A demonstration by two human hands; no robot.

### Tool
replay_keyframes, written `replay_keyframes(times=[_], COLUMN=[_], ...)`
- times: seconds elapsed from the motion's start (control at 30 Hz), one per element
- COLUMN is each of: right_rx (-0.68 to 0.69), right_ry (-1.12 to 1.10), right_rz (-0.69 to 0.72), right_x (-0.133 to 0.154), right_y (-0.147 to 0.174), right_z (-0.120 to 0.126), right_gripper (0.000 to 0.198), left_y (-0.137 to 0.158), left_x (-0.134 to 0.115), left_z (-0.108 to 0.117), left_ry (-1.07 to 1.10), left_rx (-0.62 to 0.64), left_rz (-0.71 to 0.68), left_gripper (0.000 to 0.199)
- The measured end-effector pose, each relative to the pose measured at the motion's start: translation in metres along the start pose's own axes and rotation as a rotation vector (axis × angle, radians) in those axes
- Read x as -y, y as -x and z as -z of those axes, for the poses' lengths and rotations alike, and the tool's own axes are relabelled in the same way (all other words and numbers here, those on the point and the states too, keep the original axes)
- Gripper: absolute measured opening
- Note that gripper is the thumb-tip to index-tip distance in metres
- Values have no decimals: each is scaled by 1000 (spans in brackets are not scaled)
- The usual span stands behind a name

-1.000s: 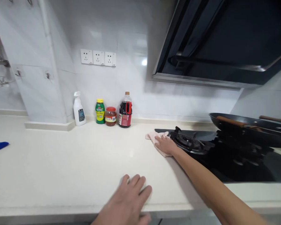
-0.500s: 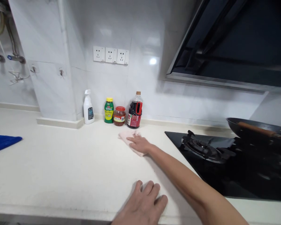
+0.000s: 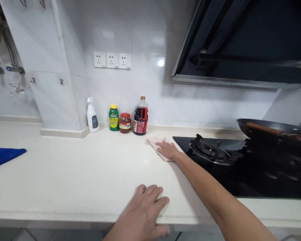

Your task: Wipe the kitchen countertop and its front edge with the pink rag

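Note:
A pale pink cloth [image 3: 154,141] lies on the white countertop [image 3: 85,177], close to the left edge of the stove. My right hand [image 3: 167,150] holds it pressed against the surface, fingers stretched over the cloth and part of it showing past the fingertips. Nearer to me, my left hand [image 3: 145,209] is at the counter's front edge, with its fingers apart, slightly bent, and nothing in them. Whether its fingertips touch the counter I cannot tell.
Along the wall stand a white spray bottle [image 3: 92,115], a green bottle with a yellow cap [image 3: 113,118], a red-lidded jar [image 3: 125,124] and a dark sauce bottle [image 3: 140,117]. A black gas stove [image 3: 235,180] with a wok [image 3: 266,130] is at right, under a range hood [image 3: 235,43]. Blue fabric [image 3: 5,155] lies left.
My right hand has slid the cloth rightward, away from the sauce bottle and toward the stove. My left hand has shifted slightly left and up in the picture. The view has also shifted a little.

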State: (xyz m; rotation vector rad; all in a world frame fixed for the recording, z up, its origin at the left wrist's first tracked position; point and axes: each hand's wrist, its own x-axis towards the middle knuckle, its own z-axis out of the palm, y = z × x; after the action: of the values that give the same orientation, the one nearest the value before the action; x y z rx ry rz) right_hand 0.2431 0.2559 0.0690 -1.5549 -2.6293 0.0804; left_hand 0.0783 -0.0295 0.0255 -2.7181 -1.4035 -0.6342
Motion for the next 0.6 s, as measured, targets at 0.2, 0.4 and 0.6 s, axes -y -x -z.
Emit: replay_keyframes(times=[0.2,0.4,0.6], right_rx=[-41,-113,-157], right_ry=[60,10,-77], right_rz=[-58,85,127], right_x=[-53,-42,-46], right_y=[67,166,259], right_z=[-1,-16,-32], right_gripper=[57,57,55], left_y=[0,0,35], left_x=[1,2,30], left_z=[4,7,39], left_ry=[44,15,-61], left_rx=[-32,-35,10], left_rz=[-11,-42,-17], left_gripper=[62,58,50])
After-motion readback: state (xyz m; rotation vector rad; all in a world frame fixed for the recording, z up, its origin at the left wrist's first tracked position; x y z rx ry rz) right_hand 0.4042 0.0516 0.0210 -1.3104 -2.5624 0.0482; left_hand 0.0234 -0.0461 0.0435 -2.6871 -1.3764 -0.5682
